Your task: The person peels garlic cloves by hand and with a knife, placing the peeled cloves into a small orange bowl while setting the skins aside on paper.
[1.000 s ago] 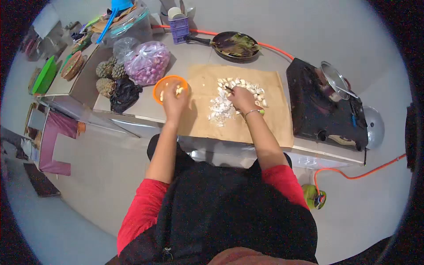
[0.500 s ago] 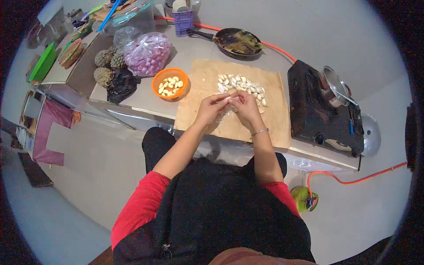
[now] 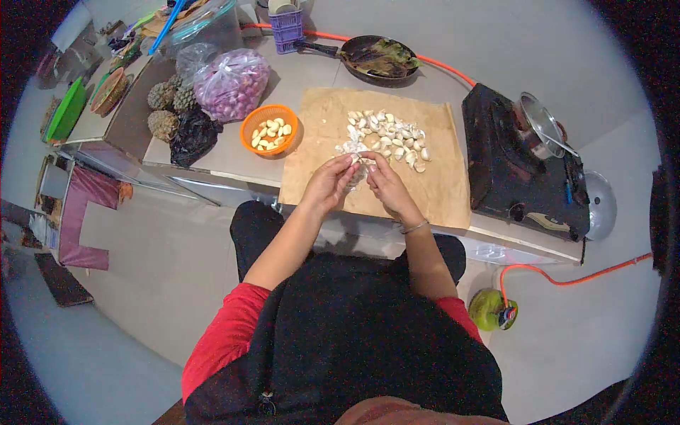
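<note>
Left hand [image 3: 328, 185] is pinching what looks like a garlic clove [image 3: 355, 159], right hand [image 3: 391, 190] is picking at it — can't tell its grip — probably needing a light touch.

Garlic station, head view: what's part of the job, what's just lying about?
Job:
- left hand, right hand
- pale piece at left fingertips
- unpeeled cloves, skins
- brown paper
- orange basket, peeled cloves

Lying about:
- frying pan
- bag of purple bulbs
- black bag
- stove, pot
</note>
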The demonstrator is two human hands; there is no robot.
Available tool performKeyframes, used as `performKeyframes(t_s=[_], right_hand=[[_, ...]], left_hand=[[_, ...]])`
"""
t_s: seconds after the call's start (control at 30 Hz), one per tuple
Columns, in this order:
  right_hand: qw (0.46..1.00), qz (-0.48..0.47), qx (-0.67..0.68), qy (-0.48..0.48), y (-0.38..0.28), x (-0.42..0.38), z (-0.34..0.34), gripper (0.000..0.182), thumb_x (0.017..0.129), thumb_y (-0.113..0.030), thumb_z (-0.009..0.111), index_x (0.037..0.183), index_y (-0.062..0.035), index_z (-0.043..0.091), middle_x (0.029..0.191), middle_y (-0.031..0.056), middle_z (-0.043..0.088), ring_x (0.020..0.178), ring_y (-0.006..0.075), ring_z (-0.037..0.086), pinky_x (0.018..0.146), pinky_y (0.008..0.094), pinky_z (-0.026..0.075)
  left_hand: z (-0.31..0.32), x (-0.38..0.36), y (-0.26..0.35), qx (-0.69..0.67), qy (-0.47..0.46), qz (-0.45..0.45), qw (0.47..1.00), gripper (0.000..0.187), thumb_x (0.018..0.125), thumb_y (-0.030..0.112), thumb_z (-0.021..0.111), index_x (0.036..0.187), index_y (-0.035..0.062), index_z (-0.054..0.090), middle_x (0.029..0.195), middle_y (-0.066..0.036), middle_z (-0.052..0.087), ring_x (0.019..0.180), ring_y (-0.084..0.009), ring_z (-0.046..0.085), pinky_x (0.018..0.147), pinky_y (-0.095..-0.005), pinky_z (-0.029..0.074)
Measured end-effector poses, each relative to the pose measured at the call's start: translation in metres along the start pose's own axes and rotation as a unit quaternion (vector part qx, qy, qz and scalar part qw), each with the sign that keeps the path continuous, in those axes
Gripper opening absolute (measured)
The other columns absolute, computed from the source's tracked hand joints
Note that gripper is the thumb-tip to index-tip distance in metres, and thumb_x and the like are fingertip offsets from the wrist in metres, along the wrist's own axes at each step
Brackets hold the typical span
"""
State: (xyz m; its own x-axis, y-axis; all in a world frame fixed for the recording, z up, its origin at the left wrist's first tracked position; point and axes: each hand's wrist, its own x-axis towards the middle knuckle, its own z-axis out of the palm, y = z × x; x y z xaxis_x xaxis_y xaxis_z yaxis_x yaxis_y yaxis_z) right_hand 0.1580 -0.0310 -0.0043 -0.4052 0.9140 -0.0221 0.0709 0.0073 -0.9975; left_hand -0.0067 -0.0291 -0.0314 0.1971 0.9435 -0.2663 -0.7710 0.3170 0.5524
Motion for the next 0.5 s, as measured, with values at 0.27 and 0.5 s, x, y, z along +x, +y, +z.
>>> performKeyframes(t_s=[0.27, 0.5], right_hand=[[0.999, -0.026, -0.033, -0.008, -0.007, -0.004, -0.001, 0.027, 0.097, -0.018, 0.040, 0.124, -0.0151, 0.045, 0.074, -0.0059, 0.038, 0.060, 0.0034, 0.031, 0.053, 0.0171, 0.029], [0.956, -0.130, -0.250, 0.076, -0.009, -0.010, 0.007, 0.022, 0.096, -0.017, 0.042, 0.114, -0.0082, 0.051, 0.087, 0.0085, 0.059, 0.075, 0.0176, 0.058, 0.067, 0.0301, 0.044]], left_hand=[[-0.001, -0.007, 0.005, -0.017, -0.007, -0.013, 1.000, 0.024, 0.090, 0.004, 0.053, 0.112, -0.0073, 0.055, 0.103, -0.012, 0.061, 0.091, -0.0158, 0.062, 0.082, -0.0197, 0.052], [-0.014, -0.002, 0.007, 0.015, -0.037, -0.027, 0.999, 0.023, 0.089, 0.004, 0.056, 0.108, -0.0083, 0.055, 0.101, -0.013, 0.061, 0.091, -0.0165, 0.062, 0.083, -0.0208, 0.052]])
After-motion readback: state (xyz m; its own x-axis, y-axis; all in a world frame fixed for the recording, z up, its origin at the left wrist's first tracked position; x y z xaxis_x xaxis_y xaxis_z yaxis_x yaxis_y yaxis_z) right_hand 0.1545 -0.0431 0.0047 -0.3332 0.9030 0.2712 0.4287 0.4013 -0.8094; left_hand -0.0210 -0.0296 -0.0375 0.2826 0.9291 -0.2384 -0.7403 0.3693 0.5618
